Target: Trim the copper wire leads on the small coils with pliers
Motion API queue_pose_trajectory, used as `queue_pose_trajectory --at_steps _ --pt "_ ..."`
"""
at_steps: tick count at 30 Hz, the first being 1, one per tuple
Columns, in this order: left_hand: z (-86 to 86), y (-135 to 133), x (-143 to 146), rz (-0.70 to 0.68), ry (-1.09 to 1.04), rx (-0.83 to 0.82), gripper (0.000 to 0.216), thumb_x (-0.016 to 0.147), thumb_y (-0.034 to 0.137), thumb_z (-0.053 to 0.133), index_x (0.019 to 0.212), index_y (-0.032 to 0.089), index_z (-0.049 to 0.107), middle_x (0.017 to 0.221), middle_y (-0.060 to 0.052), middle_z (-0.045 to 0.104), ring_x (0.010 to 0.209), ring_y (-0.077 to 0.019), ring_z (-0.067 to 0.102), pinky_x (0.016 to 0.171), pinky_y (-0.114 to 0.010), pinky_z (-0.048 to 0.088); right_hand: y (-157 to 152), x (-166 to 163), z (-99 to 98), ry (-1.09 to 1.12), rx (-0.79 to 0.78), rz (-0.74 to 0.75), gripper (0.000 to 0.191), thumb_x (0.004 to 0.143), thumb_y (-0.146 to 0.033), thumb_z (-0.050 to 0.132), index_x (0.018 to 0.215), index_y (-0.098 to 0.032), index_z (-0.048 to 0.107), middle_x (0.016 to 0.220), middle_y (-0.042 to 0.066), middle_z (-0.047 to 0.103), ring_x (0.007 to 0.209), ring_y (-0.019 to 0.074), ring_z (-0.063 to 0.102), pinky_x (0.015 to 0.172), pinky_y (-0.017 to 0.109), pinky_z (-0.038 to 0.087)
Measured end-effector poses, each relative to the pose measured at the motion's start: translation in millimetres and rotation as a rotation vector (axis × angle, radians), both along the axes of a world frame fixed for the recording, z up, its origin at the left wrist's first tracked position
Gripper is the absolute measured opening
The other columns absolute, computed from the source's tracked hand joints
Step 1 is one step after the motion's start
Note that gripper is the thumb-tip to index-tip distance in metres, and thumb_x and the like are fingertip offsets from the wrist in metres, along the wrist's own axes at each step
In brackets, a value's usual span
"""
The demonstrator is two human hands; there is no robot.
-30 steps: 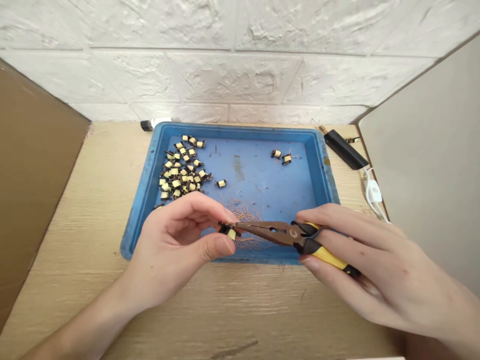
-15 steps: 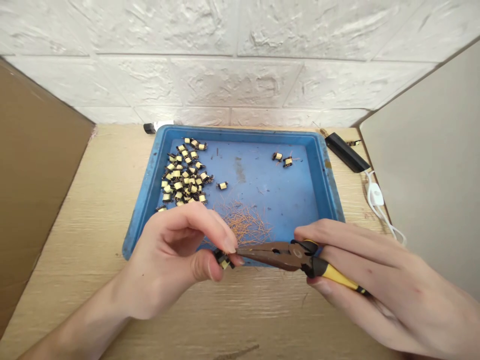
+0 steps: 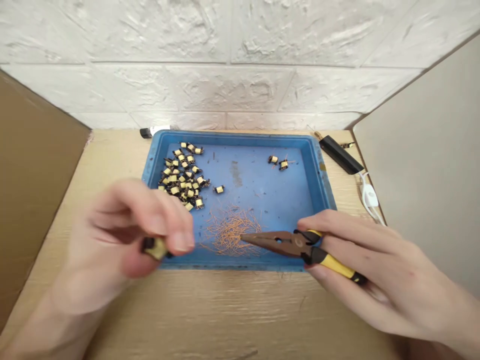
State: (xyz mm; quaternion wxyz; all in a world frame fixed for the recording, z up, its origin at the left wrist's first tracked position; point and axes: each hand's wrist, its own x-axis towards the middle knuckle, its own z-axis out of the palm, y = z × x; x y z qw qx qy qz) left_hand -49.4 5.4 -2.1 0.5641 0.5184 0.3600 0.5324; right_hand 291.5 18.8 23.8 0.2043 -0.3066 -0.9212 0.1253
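Between the thumb and fingers of my left hand (image 3: 123, 240) is a small transformer (image 3: 156, 247), black with yellow tape; the hand is smeared by motion. My right hand (image 3: 378, 275) grips the yellow-and-black handles of long-nose pliers (image 3: 277, 243). Their brown jaws point left, over a heap of copper wire clippings (image 3: 236, 230) in the blue tray (image 3: 240, 265). A pile of similar transformers (image 3: 183, 180) lies at the tray's left, partly behind my left hand. A single transformer (image 3: 219, 189) sits apart near the middle.
Two transformers with loose wires (image 3: 278, 162) lie at the tray's far right. Beyond its right edge rests a black tool (image 3: 341, 154) with a white corded switch (image 3: 370, 195). A black-capped bottle (image 3: 150, 132) lies behind the tray. Walls stand at the back and both sides.
My left hand has moved left and away from the pliers' tip, carrying the transformer. The pliers stay nearly in place in my right hand. The whole view has shifted slightly.
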Motion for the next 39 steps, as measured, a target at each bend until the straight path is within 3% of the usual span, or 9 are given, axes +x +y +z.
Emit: queue_pose_trajectory --at_steps 5,9,15,22,29,39 --pt "1.5 0.0 28.4 -0.041 -0.001 0.037 0.019 0.089 0.035 0.095 0.091 0.026 0.079 0.079 0.004 0.082 0.070 -0.0125 0.074 0.066 -0.024 0.062 -6.2 -4.0 -1.5 -0.010 0.038 -0.013 0.025 0.108 -0.021 0.055 0.084 -0.022 0.060 0.101 0.010 0.074 0.080 0.0188 0.073 0.065 0.032 0.060" --pt "2.3 3.2 26.8 -0.041 0.053 0.053 0.020 0.086 0.040 0.095 0.085 0.026 0.080 0.080 0.004 0.083 0.072 -0.0132 0.077 0.066 -0.023 0.065 -9.5 -0.2 -2.5 -0.011 0.046 -0.018 0.025 0.108 -0.020 0.056 0.083 -0.022 0.058 0.104 0.011 0.071 0.084 0.0191 0.073 0.068 0.033 0.060" --pt "-0.3 3.9 27.5 -0.165 0.020 0.080 0.013 0.089 0.024 0.095 0.099 0.026 0.087 0.086 -0.002 0.087 0.081 -0.0190 0.082 0.075 -0.026 0.071 -11.6 -0.8 -4.7 -0.002 0.067 -0.033 0.021 0.107 -0.019 0.057 0.086 -0.023 0.057 0.110 0.010 0.068 0.085 0.0190 0.072 0.069 0.034 0.060" --pt "1.0 -0.3 30.8 -0.154 0.009 0.005 0.022 0.085 0.018 0.097 0.101 0.031 0.088 0.087 -0.001 0.088 0.082 -0.0196 0.085 0.077 -0.023 0.072 -11.9 -0.6 -5.4 -0.017 0.086 -0.022 0.019 0.105 -0.017 0.057 0.088 -0.023 0.054 0.111 0.011 0.067 0.089 0.0200 0.071 0.073 0.036 0.061" --pt "-2.4 -0.3 33.5 -0.222 0.042 0.085 0.023 0.083 0.012 0.097 0.099 0.024 0.086 0.093 -0.001 0.089 0.091 -0.0177 0.086 0.087 -0.019 0.071 -14.9 -4.2 -4.2 0.040 0.103 -0.010 0.018 0.107 -0.016 0.055 0.090 -0.023 0.053 0.110 0.010 0.067 0.093 0.0205 0.070 0.077 0.038 0.059" --pt "-2.9 -0.5 32.3 -0.254 0.078 0.090 0.019 0.088 0.017 0.095 0.101 0.025 0.085 0.094 -0.001 0.089 0.091 -0.0167 0.085 0.087 -0.017 0.069 -15.0 -8.1 -2.1 0.015 0.091 0.010 0.028 0.107 -0.015 0.056 0.080 -0.022 0.053 0.108 0.010 0.067 0.092 0.0197 0.069 0.081 0.038 0.057"
